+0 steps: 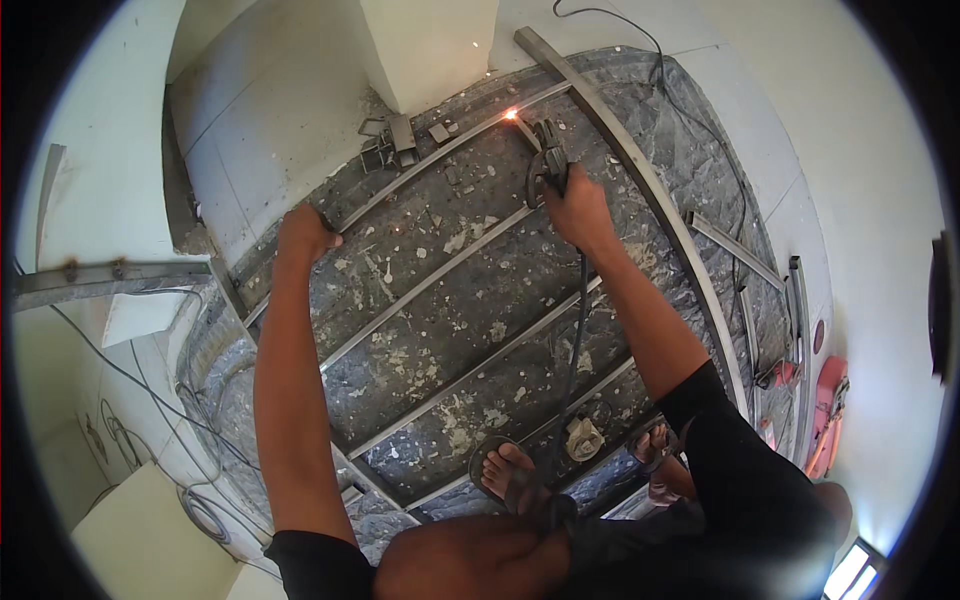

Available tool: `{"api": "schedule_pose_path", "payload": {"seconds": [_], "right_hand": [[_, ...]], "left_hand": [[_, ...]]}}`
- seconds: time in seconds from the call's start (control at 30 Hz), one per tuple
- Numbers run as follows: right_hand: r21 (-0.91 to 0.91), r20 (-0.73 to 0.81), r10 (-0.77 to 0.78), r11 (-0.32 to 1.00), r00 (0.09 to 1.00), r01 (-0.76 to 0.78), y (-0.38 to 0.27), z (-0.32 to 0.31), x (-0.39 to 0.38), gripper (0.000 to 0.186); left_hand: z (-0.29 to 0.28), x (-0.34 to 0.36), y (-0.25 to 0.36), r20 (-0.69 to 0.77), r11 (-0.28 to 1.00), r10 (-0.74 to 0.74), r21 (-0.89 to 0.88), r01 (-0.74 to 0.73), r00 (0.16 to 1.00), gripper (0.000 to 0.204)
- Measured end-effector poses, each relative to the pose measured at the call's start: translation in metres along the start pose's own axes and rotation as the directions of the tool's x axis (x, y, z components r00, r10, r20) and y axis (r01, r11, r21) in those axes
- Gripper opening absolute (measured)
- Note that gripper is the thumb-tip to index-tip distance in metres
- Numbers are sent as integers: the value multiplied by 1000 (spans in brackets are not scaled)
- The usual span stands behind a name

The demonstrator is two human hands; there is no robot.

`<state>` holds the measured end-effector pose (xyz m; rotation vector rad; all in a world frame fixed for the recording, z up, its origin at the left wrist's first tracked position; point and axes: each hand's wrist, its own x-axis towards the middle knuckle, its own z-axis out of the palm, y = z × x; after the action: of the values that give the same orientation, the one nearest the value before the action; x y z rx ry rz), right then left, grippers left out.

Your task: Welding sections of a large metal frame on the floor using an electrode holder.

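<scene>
My right hand [578, 208] grips a dark welding electrode holder [548, 158], its tip throwing a bright orange spark [511, 115] against a long metal bar [470, 140]. A black cable [577, 330] runs from the holder down toward my feet. My left hand [303, 232] is closed on the end of the metal frame [262, 290] at the left, bracing there. Parallel grey metal bars [430, 280] cross a speckled dark surface between my arms.
My sandalled feet [510, 472] stand on the lower bars. Small metal offcuts [395, 140] lie near a white column [430, 50]. Loose bars [735, 250] and a red tool [828, 410] sit at the right. Cables [190, 480] trail at the left by white walls.
</scene>
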<state>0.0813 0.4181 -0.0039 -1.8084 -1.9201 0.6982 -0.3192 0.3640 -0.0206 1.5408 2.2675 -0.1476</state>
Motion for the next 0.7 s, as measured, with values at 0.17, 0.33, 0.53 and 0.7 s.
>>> {"api": "schedule_pose_path", "payload": {"seconds": [0.17, 0.33, 0.53, 0.7], "right_hand": [[-4, -5, -43, 999, 999, 43, 4, 1, 0, 34], [-18, 9, -16, 1000, 1000, 17, 8, 3, 2, 33], [15, 40, 1, 1000, 999, -2, -3, 8, 0, 34], [24, 23, 14, 1000, 1000, -14, 6, 3, 1, 32]], "left_hand": [[0, -1, 3, -18, 999, -24, -24, 23, 1000, 40], [0, -1, 8, 0, 1000, -18, -1, 18, 1000, 45], [4, 6, -15, 39, 999, -31, -24, 32, 999, 46], [-3, 1, 7, 86, 996, -14, -90, 22, 996, 43]]}}
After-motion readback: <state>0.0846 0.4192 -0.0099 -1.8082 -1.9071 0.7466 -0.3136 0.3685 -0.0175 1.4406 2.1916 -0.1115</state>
